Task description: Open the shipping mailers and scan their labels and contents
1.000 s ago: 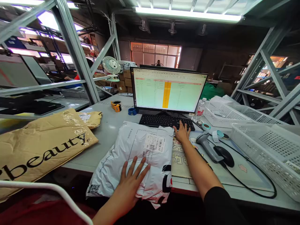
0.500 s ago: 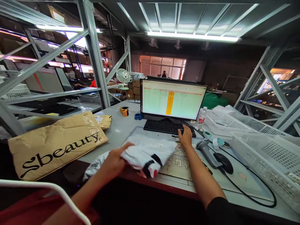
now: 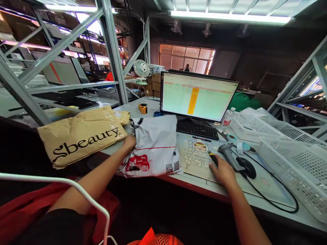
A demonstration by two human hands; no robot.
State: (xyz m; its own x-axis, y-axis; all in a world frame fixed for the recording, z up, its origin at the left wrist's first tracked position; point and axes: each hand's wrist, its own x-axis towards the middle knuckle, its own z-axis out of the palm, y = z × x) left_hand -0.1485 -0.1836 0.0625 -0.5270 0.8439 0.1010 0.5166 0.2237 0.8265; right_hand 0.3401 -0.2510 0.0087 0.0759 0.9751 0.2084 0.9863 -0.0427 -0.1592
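Observation:
A white poly parcel (image 3: 155,144) lies on the grey table (image 3: 133,110) in front of the monitor, its side with a red logo and QR codes facing up. My left hand (image 3: 129,142) holds its left edge, fingers tucked against the bag. My right hand (image 3: 223,170) rests on the cartoon desk mat (image 3: 195,153) to the right of the parcel. Its fingertips are on a small dark object (image 3: 213,158), and I cannot tell whether they grip it. A grey barcode scanner (image 3: 228,156) lies just beyond that hand.
Behind the parcel are a monitor (image 3: 199,97) and a black keyboard (image 3: 196,129). A brown "Sbeauty" mailer (image 3: 81,137) lies at left, a mouse (image 3: 249,167) and white baskets (image 3: 293,160) at right. A steel rack post (image 3: 113,54) stands at back left, a white rail (image 3: 51,180) near me.
My left hand lifted the parcel, turned it over and laid it down further left and back. My right hand left the keyboard and came back onto the desk mat.

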